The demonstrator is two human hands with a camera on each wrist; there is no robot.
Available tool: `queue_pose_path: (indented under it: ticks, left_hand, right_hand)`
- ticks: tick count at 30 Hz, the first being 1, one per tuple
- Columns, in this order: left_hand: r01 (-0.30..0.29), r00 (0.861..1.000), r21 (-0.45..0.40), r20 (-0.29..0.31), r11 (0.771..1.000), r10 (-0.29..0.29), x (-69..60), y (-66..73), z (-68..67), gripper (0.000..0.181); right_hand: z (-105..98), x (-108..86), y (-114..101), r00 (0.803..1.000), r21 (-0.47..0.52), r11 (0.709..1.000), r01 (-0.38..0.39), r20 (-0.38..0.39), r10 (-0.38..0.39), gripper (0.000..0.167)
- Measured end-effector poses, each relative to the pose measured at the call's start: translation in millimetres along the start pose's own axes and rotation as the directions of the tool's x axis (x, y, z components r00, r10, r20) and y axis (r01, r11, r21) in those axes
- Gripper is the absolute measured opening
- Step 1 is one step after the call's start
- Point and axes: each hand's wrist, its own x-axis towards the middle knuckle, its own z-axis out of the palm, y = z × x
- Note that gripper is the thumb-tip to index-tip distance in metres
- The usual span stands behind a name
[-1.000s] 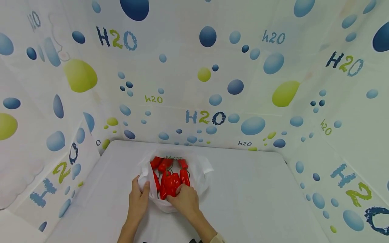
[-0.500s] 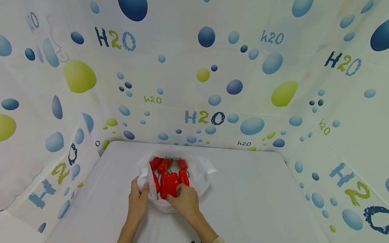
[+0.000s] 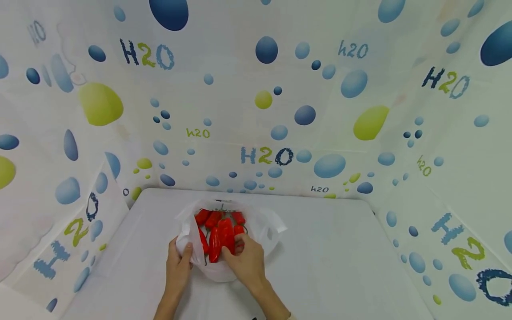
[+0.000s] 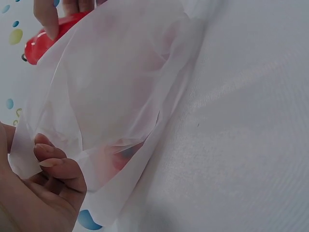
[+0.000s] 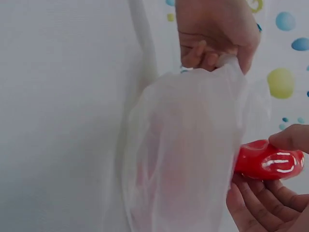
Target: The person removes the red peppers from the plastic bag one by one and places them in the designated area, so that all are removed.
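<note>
In the head view a white translucent plastic bag (image 3: 220, 272) lies with its mouth spread, several shiny red peppers (image 3: 202, 217) inside. My left hand (image 3: 178, 266) grips the bag's rim on the left side; the left wrist view shows its fingers curled round the thin film. At the front of the mouth, my right hand (image 3: 249, 262) holds one red pepper (image 3: 226, 233) between thumb and fingers. That pepper (image 5: 270, 159) sticks out past the bag's edge in the right wrist view. Film hides the lower peppers in both wrist views.
A white-covered table (image 3: 328, 258) carries the bag near its middle. The bag's loose handle (image 3: 274, 226) flops to the right. Curtains (image 3: 224, 98) printed with blue and green drops surround the table at the back and sides.
The pepper in my right hand has turned and risen a little, now showing a narrower side. My right hand has shifted slightly with it. The left hand keeps its grip; the head view has drifted slightly.
</note>
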Motion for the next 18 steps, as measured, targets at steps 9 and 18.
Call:
queue_pose_path:
  ticks: [9,18]
  left_hand:
    - [0.033,0.999,0.008,0.004,0.999,-0.033,0.7,-1.1,-0.5,0.056]
    - [0.043,0.999,0.025,-0.007,0.999,-0.043,1.5,-0.6,0.8,0.055]
  right_hand:
    - [-19.1,5.2,-11.2,0.997,0.055,0.998,0.035,-0.077,-0.031,0.029]
    - [-34.4,8.3,-8.7,0.984,0.055,0.993,0.102,-0.156,-0.092,0.027]
